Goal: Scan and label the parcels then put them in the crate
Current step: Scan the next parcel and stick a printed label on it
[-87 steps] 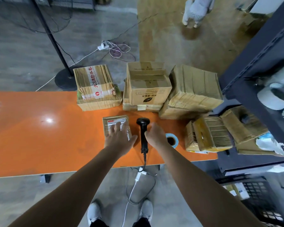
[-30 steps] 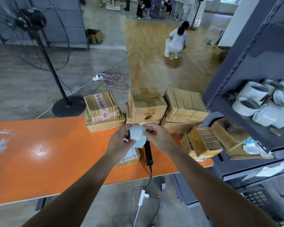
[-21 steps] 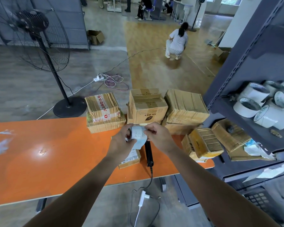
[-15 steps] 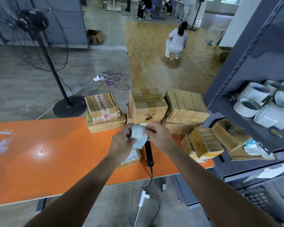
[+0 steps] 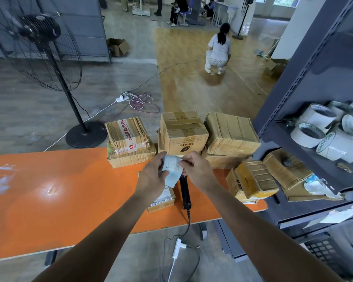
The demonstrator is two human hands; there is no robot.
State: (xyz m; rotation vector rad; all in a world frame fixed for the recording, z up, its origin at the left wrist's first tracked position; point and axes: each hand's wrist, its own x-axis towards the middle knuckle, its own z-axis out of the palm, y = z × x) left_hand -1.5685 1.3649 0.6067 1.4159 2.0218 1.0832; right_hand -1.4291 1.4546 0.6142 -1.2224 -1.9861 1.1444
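A black pedestal fan (image 5: 39,35) stands far left – its round base (image 5: 86,134) just behind the orange tabletop (image 5: 49,192). White tape rolls (image 5: 322,129) crowd the grey shelf (image 5: 306,143) – a person (image 5: 218,51) crouches beyond.

A parcel-packing area in a warehouse: taped cardboard parcels (image 5: 183,133) crowd the orange worktop (image 5: 49,192) at centre frame, a metal shelf rack (image 5: 306,82) at right holds tape rolls (image 5: 322,127), and an industrial pedestal fan (image 5: 39,43) stands upper left.
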